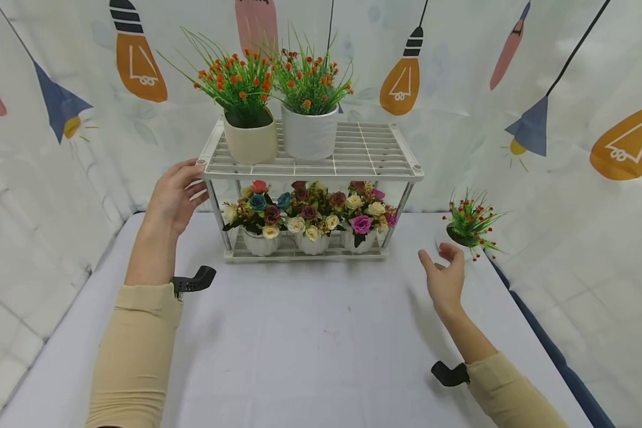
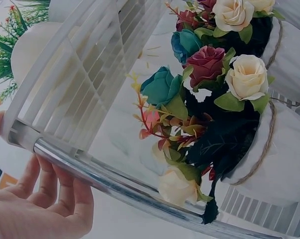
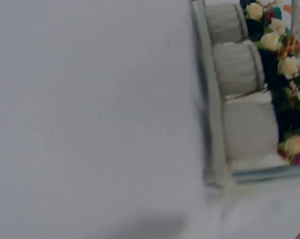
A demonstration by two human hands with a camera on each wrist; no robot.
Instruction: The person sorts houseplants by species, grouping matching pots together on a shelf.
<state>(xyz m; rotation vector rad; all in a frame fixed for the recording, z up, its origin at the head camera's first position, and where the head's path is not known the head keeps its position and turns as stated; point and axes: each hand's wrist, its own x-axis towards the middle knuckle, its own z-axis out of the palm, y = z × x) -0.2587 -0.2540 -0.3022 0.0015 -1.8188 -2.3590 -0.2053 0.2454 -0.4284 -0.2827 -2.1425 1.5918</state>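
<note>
A two-tier white shelf rack (image 1: 312, 176) with metal posts stands on the table. My left hand (image 1: 173, 196) grips its upper left corner; in the left wrist view the thumb is at the corner and the fingers (image 2: 48, 184) curl by the post. Two pots with orange-flowered plants, one cream (image 1: 251, 142) and one white (image 1: 310, 134), stand on the top tier. My right hand (image 1: 445, 279), thumb and fingers spread, is just in front of a red-flowered plant (image 1: 471, 223) at the right. That plant's pot blends into the white cloth; contact with it cannot be made out.
White pots of artificial roses (image 1: 310, 229) line the lower tier. A white cloth covers the table (image 1: 299, 333). A patterned curtain (image 1: 460, 119) hangs close behind and at both sides. The table's right edge (image 1: 540, 333) shows dark trim.
</note>
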